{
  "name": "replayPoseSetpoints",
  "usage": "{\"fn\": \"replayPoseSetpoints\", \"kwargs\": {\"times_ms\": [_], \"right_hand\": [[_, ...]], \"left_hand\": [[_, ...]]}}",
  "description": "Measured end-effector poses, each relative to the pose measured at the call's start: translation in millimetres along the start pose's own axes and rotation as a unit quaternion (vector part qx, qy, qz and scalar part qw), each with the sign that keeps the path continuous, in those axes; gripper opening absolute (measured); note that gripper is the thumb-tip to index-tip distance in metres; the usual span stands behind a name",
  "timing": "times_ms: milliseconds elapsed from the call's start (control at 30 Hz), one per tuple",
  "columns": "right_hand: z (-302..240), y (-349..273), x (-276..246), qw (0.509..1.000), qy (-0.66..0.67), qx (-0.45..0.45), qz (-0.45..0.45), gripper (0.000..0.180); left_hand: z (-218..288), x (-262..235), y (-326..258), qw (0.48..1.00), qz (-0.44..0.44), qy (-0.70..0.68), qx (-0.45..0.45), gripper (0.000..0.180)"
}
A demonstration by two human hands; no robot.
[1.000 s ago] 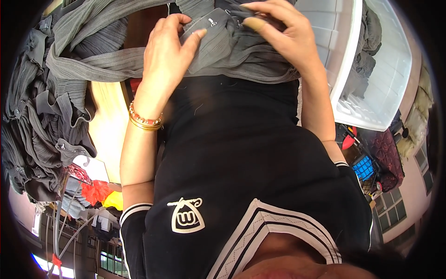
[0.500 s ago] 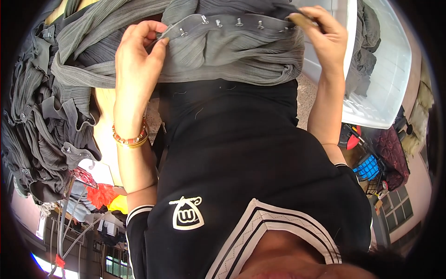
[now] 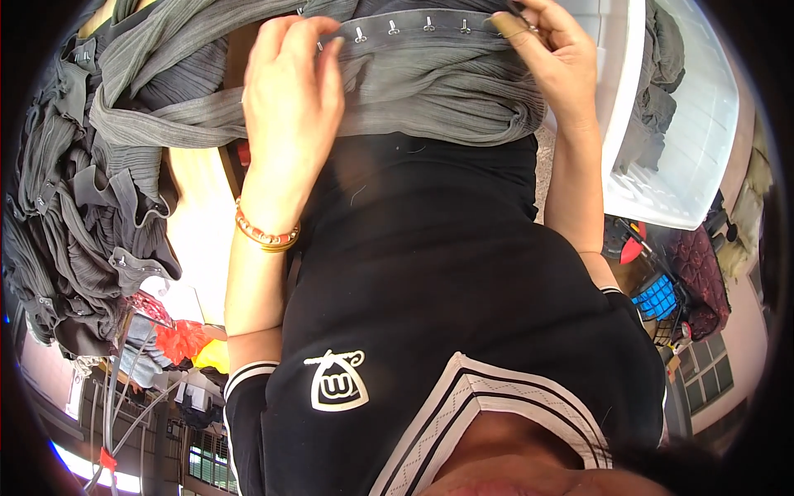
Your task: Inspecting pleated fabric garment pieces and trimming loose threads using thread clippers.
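Observation:
A grey ribbed garment (image 3: 438, 99) lies bunched across my lap. Along its upper side runs a darker band (image 3: 412, 31) with several metal hooks (image 3: 394, 27) in a row. My left hand (image 3: 294, 95) is closed at the band's left end, thumb against fingers, its back partly covering the cloth. At the other end, my right hand (image 3: 564, 70) pinches the band between thumb and fingers. Between the two hands the band is stretched nearly straight.
More dark grey garments with hooks (image 3: 78, 215) are heaped at the left on a pale wooden surface (image 3: 198, 207). A white plastic bin (image 3: 662, 194) on the right holds grey cloth (image 3: 653, 91). A blue mesh item (image 3: 653, 298) sits below it.
My left hand has moved up and to the right along the garment. My right hand has shifted slightly up and left. The hooked band is higher and straighter.

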State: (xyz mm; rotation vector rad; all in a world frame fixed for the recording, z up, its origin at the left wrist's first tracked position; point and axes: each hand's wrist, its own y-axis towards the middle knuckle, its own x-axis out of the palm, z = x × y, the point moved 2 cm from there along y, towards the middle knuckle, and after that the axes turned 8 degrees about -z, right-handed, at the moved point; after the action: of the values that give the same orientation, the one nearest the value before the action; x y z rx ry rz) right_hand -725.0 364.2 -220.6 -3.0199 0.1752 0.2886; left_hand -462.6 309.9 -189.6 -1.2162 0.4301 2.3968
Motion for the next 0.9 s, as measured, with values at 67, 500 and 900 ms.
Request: {"fn": "replayPoseSetpoints", "kwargs": {"times_ms": [67,500,900], "right_hand": [[-8.1,-1.6,10.9,1.000,-0.018,0.012,-0.018,0.031],[-22.5,2.1,47.9,0.976,-0.139,-0.019,-0.168,0.030],[-23.5,3.4,51.6,0.970,-0.162,-0.041,-0.177,0.029]], "left_hand": [[7.3,2.7,4.8,0.998,-0.052,-0.026,-0.036,0.019],[-29.0,20.4,7.8,0.988,-0.136,0.013,-0.067,0.016],[-24.2,16.6,3.7,0.994,-0.109,0.010,-0.020,0.016]]}}
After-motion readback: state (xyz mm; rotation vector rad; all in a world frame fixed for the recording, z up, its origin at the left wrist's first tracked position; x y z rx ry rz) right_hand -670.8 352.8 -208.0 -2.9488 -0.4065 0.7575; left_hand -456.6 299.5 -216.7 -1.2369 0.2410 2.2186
